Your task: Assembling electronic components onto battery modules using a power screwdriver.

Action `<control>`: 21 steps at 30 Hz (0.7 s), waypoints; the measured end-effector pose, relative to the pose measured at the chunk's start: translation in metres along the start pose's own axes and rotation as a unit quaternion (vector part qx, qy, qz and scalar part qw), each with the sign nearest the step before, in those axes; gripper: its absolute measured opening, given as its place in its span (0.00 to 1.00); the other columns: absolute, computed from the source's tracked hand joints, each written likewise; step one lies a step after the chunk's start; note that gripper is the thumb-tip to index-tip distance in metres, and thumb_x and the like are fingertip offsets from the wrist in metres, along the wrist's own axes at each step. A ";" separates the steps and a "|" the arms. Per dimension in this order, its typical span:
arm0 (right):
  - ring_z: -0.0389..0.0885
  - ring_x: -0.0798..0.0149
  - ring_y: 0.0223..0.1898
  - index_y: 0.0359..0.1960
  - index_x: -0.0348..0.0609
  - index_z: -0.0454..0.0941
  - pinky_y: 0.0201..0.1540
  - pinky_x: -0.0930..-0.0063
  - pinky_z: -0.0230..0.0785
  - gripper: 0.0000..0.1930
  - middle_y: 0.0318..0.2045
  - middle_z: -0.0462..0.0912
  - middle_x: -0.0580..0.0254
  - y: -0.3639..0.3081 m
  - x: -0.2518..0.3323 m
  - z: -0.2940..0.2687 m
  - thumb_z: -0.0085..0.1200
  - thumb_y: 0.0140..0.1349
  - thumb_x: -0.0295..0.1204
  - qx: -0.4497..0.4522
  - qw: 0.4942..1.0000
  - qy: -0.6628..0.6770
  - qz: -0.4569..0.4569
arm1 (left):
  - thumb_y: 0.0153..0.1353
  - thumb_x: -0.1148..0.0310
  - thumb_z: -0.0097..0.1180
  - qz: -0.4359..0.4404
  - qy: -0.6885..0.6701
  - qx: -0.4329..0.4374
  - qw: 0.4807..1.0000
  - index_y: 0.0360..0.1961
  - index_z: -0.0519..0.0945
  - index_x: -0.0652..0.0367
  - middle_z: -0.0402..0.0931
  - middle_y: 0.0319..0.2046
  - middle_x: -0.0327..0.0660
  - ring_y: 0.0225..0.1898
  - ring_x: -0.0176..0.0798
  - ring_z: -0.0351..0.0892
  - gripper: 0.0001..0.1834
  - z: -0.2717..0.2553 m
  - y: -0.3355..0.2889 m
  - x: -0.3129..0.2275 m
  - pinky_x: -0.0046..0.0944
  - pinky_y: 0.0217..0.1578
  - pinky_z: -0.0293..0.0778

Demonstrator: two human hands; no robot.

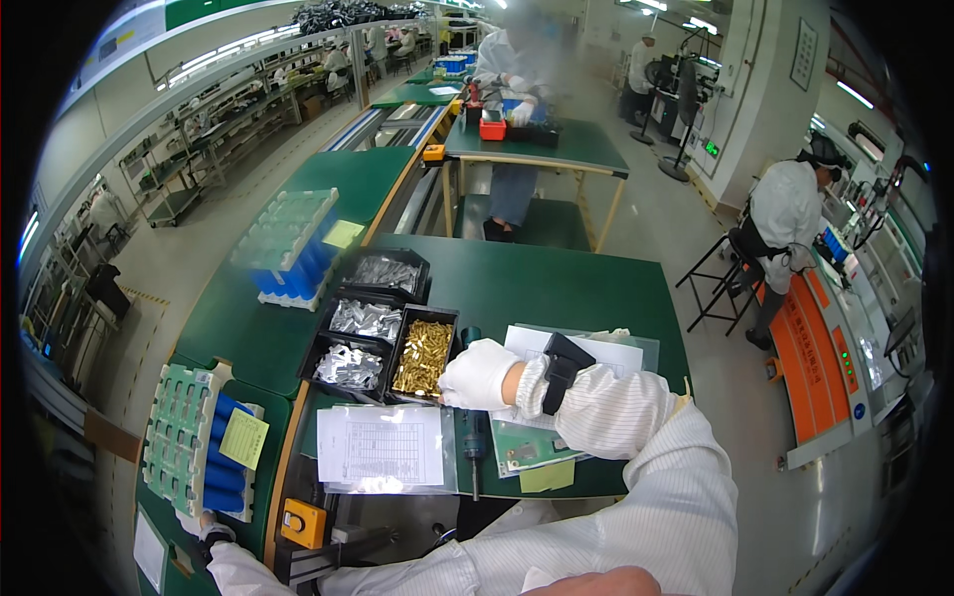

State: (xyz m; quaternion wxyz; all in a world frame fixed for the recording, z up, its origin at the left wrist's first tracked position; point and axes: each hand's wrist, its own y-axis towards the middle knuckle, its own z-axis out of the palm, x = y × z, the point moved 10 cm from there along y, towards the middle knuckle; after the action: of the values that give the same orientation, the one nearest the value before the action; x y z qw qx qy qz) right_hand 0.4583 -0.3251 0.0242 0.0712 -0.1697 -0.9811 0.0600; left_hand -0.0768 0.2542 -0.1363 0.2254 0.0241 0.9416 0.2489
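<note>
A pack (187,437) of blue cylinders in pale-green framing stands on the green surface (224,333), the left hand (194,523) at its near end. Then silvery parts (350,367), papers (381,447), golden pieces (421,356), and the right hand (477,375) by a screwdriver (476,437). Neither hand's grip is discernible.

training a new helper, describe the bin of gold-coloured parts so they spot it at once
On the green table before the person stands a cluster of black bins. Find the gold bin, nearest the gloved right hand. It alone holds gold-coloured pieces; its neighbours hold silvery or grey pieces.
</note>
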 end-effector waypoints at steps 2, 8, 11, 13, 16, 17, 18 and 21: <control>0.85 0.49 0.32 0.32 0.50 0.85 0.38 0.57 0.76 0.16 0.28 0.85 0.56 0.001 0.000 0.001 0.51 0.60 0.45 0.006 1.000 -0.002 0.002 | 0.62 0.59 0.54 -0.003 0.003 0.001 1.000 0.51 0.78 0.54 0.81 0.47 0.50 0.48 0.58 0.80 0.18 0.002 0.001 0.002 0.48 0.44 0.76; 0.84 0.49 0.32 0.31 0.50 0.85 0.38 0.57 0.76 0.16 0.28 0.85 0.55 0.000 -0.001 0.000 0.51 0.60 0.45 0.006 1.000 -0.001 0.005 | 0.62 0.59 0.54 0.004 -0.044 0.019 0.999 0.51 0.78 0.54 0.81 0.46 0.49 0.48 0.57 0.80 0.18 0.011 0.005 0.003 0.48 0.44 0.76; 0.84 0.49 0.32 0.31 0.50 0.85 0.39 0.57 0.76 0.16 0.28 0.85 0.55 -0.001 -0.001 0.000 0.51 0.60 0.45 0.002 1.000 0.001 0.003 | 0.62 0.59 0.54 0.010 -0.054 0.020 0.998 0.51 0.78 0.54 0.81 0.46 0.49 0.48 0.57 0.80 0.18 0.014 0.006 0.002 0.47 0.44 0.76; 0.84 0.49 0.32 0.31 0.50 0.85 0.39 0.57 0.75 0.16 0.28 0.85 0.55 0.001 -0.001 0.002 0.51 0.60 0.45 0.000 1.000 0.000 0.001 | 0.62 0.58 0.54 0.021 -0.024 0.005 0.999 0.50 0.79 0.54 0.81 0.46 0.49 0.47 0.57 0.80 0.18 0.011 0.006 0.001 0.47 0.44 0.76; 0.84 0.49 0.32 0.31 0.50 0.85 0.39 0.57 0.75 0.16 0.28 0.85 0.55 0.002 -0.001 0.003 0.51 0.60 0.45 0.000 1.000 -0.001 0.000 | 0.62 0.58 0.54 0.039 0.021 -0.017 0.999 0.49 0.79 0.54 0.82 0.45 0.48 0.47 0.56 0.81 0.18 0.005 0.006 0.000 0.47 0.44 0.76; 0.84 0.50 0.32 0.31 0.50 0.85 0.39 0.57 0.75 0.16 0.27 0.85 0.55 0.001 -0.001 0.002 0.51 0.60 0.46 0.000 1.000 -0.002 0.000 | 0.62 0.57 0.54 0.034 0.025 -0.015 0.999 0.49 0.79 0.54 0.82 0.45 0.48 0.47 0.57 0.81 0.18 0.006 0.005 0.000 0.47 0.43 0.76; 0.84 0.50 0.32 0.31 0.50 0.85 0.39 0.57 0.75 0.16 0.27 0.85 0.56 0.001 -0.001 0.002 0.51 0.60 0.46 0.000 1.000 -0.003 0.000 | 0.62 0.56 0.54 0.030 0.029 -0.013 0.999 0.49 0.79 0.54 0.82 0.45 0.48 0.47 0.57 0.81 0.18 0.007 0.004 -0.001 0.48 0.43 0.77; 0.84 0.50 0.32 0.31 0.50 0.85 0.39 0.57 0.75 0.16 0.27 0.85 0.56 0.002 0.000 0.003 0.52 0.60 0.46 0.003 1.000 0.002 -0.004 | 0.62 0.54 0.52 0.025 0.028 -0.005 0.999 0.49 0.79 0.53 0.82 0.45 0.48 0.47 0.57 0.81 0.19 0.002 0.007 0.000 0.48 0.42 0.77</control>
State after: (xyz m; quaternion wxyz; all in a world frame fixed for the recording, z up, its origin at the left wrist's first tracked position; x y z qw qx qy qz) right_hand 0.4586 -0.3236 0.0208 0.0738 -0.1655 -0.9815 0.0623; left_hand -0.0764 0.2611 -0.1342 0.1931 0.0391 0.9454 0.2598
